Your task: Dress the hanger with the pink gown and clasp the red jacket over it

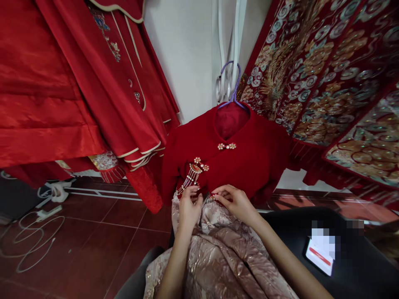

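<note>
A red velvet top (240, 170) hangs in front of me on a purple hanger (233, 97). Pearl flower fasteners (227, 146) sit at its neck, and a beaded tassel brooch (195, 168) hangs at its left side. Below the top, a shiny pinkish-gold brocade skirt (224, 257) spreads toward me. My left hand (188, 207) is at the top's lower edge beside the tassel strands, fingers curled; what they hold is hidden. My right hand (235, 202) pinches at the same edge, its fingertips on a small gold flower button (213, 198).
Red garments with pale piping (131, 83) hang at left, heavily embroidered ones (311, 74) at right. A phone (320, 256) lies on a black seat (286, 232). White cables (37, 232) and a power strip (49, 213) lie on the red tiled floor (93, 245).
</note>
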The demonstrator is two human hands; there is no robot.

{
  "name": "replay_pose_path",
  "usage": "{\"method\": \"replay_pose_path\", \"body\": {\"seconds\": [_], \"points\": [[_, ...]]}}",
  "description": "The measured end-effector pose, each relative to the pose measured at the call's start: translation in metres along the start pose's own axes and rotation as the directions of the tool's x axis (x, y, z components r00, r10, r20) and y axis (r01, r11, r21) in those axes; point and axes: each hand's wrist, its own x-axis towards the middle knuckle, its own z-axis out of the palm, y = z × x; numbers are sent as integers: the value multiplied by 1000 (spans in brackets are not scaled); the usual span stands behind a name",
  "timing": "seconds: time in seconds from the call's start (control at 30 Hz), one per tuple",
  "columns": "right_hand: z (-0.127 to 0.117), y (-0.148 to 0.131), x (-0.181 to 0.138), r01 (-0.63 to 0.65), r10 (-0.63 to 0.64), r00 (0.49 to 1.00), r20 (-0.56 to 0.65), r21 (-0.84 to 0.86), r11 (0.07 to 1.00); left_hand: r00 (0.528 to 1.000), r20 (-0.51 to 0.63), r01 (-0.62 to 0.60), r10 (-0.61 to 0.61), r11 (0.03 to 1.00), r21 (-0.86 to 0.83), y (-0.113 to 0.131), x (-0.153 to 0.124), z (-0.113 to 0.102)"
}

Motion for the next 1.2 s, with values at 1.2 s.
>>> {"method": "replay_pose_path", "body": {"seconds": [1.2], "points": [[37,15,24,102,-137,982,-133,-241,965,980,-69,122,-184,844,-523,-10,9,31]]}}
